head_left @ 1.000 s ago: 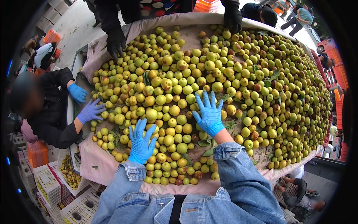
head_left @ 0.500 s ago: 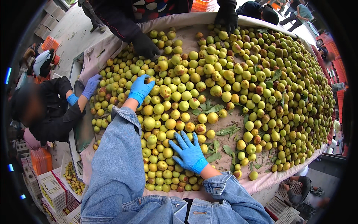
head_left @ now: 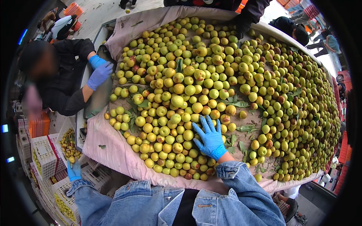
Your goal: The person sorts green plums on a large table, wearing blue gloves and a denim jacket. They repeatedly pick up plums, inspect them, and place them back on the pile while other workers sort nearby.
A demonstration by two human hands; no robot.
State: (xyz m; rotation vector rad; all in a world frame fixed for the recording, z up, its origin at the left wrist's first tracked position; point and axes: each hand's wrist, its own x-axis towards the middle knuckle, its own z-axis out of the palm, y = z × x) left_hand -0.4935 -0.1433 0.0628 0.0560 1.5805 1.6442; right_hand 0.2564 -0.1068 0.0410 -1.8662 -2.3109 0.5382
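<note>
Yellow-green jujubes [head_left: 177, 101], many with brown patches, cover a cloth-lined table [head_left: 113, 150]. At the lower left, my blue-gloved left hand [head_left: 74, 171] reaches past the table's edge to a white crate [head_left: 62, 130] of browner jujubes. A single yellowish jujube [head_left: 71, 159] shows at its fingertips, and the fingers seem closed on it, partly hidden. My right hand [head_left: 209, 138], also blue-gloved, lies with fingers spread on the jujubes near the table's front, holding nothing. Green leaves [head_left: 247, 128] lie on bare cloth to its right.
A co-worker in black with purple gloves [head_left: 100, 75] stands at the table's left end. Another person's dark sleeve [head_left: 253, 13] reaches over the far edge. Slatted white crates [head_left: 42, 156] of jujubes stand low on the left, near an orange crate [head_left: 39, 126].
My left hand has gone from the jujubes mid-table down left to the white crate. My right hand stays spread on the jujubes. The view has shifted left; the co-worker's purple-gloved hands are now together.
</note>
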